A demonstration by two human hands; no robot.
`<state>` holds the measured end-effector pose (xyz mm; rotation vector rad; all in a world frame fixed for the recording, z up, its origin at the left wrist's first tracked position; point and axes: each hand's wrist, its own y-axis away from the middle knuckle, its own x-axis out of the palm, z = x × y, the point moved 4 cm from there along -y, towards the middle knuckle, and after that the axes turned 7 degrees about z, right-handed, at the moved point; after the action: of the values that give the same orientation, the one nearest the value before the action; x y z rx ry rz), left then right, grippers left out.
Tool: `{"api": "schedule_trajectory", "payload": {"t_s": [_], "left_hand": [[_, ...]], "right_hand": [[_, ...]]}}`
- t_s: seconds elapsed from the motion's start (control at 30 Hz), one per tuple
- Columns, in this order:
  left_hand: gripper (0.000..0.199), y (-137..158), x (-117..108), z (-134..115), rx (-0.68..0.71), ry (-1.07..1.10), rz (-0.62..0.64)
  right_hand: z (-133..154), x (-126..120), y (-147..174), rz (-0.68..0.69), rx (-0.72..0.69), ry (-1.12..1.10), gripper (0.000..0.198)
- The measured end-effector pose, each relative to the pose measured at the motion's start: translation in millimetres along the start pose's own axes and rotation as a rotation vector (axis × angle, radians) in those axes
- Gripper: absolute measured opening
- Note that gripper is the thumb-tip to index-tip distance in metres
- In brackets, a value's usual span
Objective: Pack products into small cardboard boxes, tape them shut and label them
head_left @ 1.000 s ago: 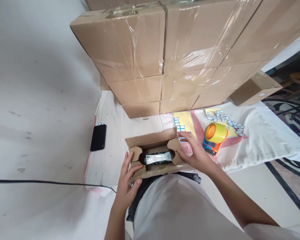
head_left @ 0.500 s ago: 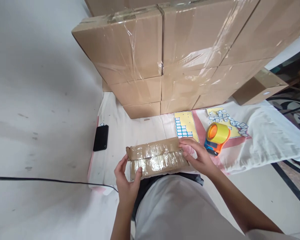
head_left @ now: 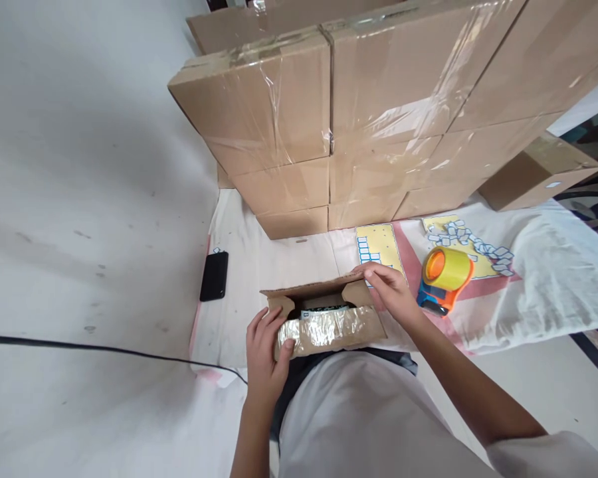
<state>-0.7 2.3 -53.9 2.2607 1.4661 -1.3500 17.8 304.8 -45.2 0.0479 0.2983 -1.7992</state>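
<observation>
A small cardboard box (head_left: pixel 339 335) lies at the near edge of the cloth, right in front of my body. Its lid flap (head_left: pixel 311 287) stands raised, and shiny clear tape covers the front panel. Inside shows part of a dark and pale printed item (head_left: pixel 323 311); most of it is hidden. My left hand (head_left: pixel 269 342) grips the left end, thumb on the front panel and fingers over the side flap. With thumb and fingertips, my right hand (head_left: pixel 389 289) pinches the lid flap at its right corner.
Taped cartons (head_left: pixel 274 119) are stacked at the back. To the right lie an orange and blue tape dispenser (head_left: pixel 443 279) and yellow sheets (head_left: pixel 389 245) with small white labels. A black phone (head_left: pixel 214 275) lies left, near the wall; a black cable (head_left: pixel 109 348) crosses there. Another carton (head_left: pixel 533 172) stands right.
The box's lid flap has swung up from closed, and the inside now shows. My left fingers have moved onto the left side flap. The whole view has shifted slightly.
</observation>
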Motion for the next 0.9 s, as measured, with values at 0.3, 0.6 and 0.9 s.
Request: {"api": "schedule_trajectory", "payload": {"t_s": [0.3,0.6,0.9], "left_hand": [[0.052,-5.7,-3.8,-6.6,0.202,-0.225,-0.023],[0.065,-9.8,-6.4,1.6,0.393,-0.420,0.193],[0.050,-10.8,-7.5,-4.7,0.508,-0.431,0.112]], "right_hand": [[-30.0,0.9,46.3,0.027,0.085,-0.002,0.042],[-35.5,11.1,54.1,-0.017,0.199,-0.088,0.039],[-38.5,-97.9,88.3,-0.872,0.017,0.442,0.041]]}}
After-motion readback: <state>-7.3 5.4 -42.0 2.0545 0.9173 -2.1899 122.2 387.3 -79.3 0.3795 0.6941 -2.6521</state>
